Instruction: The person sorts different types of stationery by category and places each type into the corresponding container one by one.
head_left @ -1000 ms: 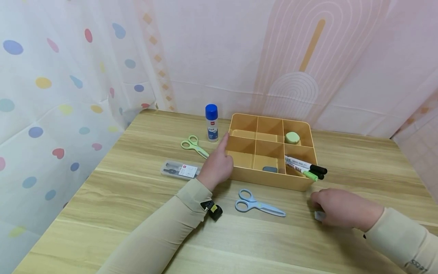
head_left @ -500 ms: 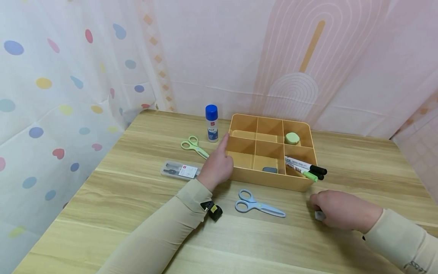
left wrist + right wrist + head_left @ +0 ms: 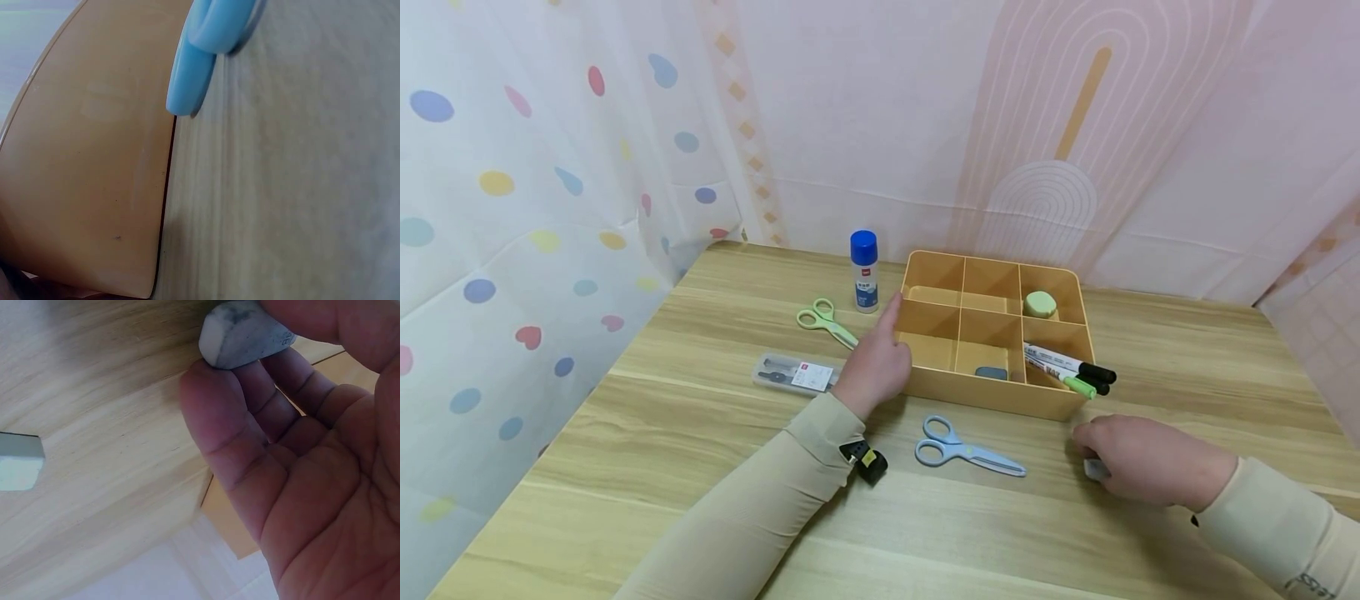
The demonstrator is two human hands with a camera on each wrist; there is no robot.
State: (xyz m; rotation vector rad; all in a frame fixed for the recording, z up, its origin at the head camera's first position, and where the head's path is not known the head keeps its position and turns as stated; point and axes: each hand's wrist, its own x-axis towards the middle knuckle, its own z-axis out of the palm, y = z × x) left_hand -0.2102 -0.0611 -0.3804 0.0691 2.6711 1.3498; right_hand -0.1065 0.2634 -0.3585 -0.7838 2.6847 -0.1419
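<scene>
My right hand (image 3: 1153,458) pinches a smudged white eraser (image 3: 244,334) between thumb and fingers, over the table just right of the organizer box's front corner. The yellow-orange organizer box (image 3: 992,396) has six compartments. At its left front corner, my left hand (image 3: 876,362) touches the box with a straight index finger along the left side; the other fingers are mostly hidden. Between the hands lie blue scissors (image 3: 970,450), whose handle shows in the left wrist view. A pale block (image 3: 20,461) sits on the table in the right wrist view.
Marker pens (image 3: 1071,367) lean out of the front right compartment. A green round item (image 3: 1040,304) and a grey-blue piece (image 3: 992,372) lie in others. Left of the box stand a glue stick (image 3: 865,275), green scissors (image 3: 825,318) and a clear compass case (image 3: 790,372).
My right hand with the eraser has shifted very slightly left. The left hand, the box and the other things stay where they were.
</scene>
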